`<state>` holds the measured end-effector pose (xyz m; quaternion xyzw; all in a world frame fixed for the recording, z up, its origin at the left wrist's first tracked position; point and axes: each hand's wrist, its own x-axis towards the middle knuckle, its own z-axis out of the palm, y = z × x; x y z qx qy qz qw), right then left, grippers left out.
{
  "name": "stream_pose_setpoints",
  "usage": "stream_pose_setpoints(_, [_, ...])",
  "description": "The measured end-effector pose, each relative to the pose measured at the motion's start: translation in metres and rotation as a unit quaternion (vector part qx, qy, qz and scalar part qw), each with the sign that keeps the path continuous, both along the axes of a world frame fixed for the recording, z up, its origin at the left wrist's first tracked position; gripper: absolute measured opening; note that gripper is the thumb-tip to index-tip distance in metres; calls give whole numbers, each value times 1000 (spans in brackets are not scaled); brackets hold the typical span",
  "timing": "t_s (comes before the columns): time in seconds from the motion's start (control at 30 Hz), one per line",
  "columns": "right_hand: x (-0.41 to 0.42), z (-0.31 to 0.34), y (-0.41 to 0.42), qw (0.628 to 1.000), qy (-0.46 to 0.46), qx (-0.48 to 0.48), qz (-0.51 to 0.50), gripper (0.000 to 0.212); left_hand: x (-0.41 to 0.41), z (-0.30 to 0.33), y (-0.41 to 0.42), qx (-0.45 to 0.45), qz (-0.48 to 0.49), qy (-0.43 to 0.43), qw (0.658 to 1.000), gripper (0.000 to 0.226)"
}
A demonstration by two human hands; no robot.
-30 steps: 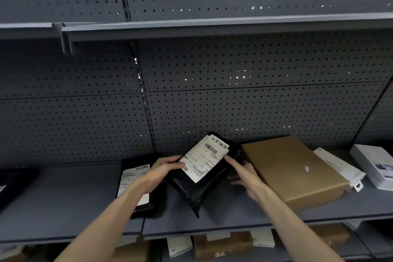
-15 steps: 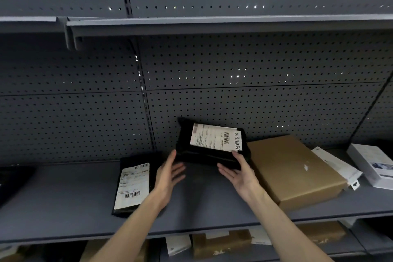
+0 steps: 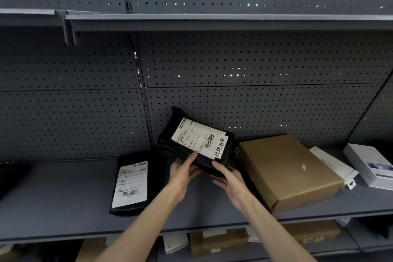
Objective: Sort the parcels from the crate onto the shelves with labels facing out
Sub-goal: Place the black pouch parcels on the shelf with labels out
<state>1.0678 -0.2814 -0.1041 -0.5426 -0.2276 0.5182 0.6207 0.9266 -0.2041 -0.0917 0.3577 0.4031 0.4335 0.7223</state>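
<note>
A black soft parcel point(image 3: 170, 140) with a white label facing out leans against the pegboard at the back of the grey middle shelf point(image 3: 63, 198), its left end tipped up. My left hand point(image 3: 181, 174) holds the parcel's lower edge, thumb up on its front. My right hand point(image 3: 228, 179) holds the same edge just to the right, thumb on the black wrap below the label. Another black parcel point(image 3: 129, 187) lies flat on the shelf to the left, label up.
A brown cardboard box point(image 3: 285, 170) lies right of the held parcel, then a slim white box point(image 3: 331, 166) and a white box point(image 3: 370, 166). An upper shelf point(image 3: 212, 21) overhangs. More parcels point(image 3: 219, 242) sit on the shelf below. Something dark point(image 3: 10, 176) lies far left.
I carried the parcel up against the pegboard and took my hands off it. Now both hands hold its lower edge again, and it has tilted with its left end higher.
</note>
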Motion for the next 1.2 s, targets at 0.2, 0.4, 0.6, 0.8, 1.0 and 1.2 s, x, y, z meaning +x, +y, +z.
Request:
stream_pose_setpoints(0.2, [32,19,2,995,-87,17,-54,62,-28,15,24,69,-58,73,993,38])
stream_pose_setpoints(0.4, [33,33,8,983,-179,25,33,55,-31,24,23,158,-110,133,972,36])
stream_pose_setpoints(0.6, [17,36,8,980,-187,59,34,13,-25,27,11,213,-55,159,963,28])
stream_pose_setpoints(0.8, [14,46,14,973,-204,96,42,25,-22,39,13,240,-48,157,957,33])
stream_pose_setpoints(1.0, [14,66,21,967,-216,132,23,30,-19,65,18,268,-63,167,947,40])
stream_pose_setpoints(1.2, [8,89,27,960,-223,168,8,25,-17,85,23,295,-43,164,940,48])
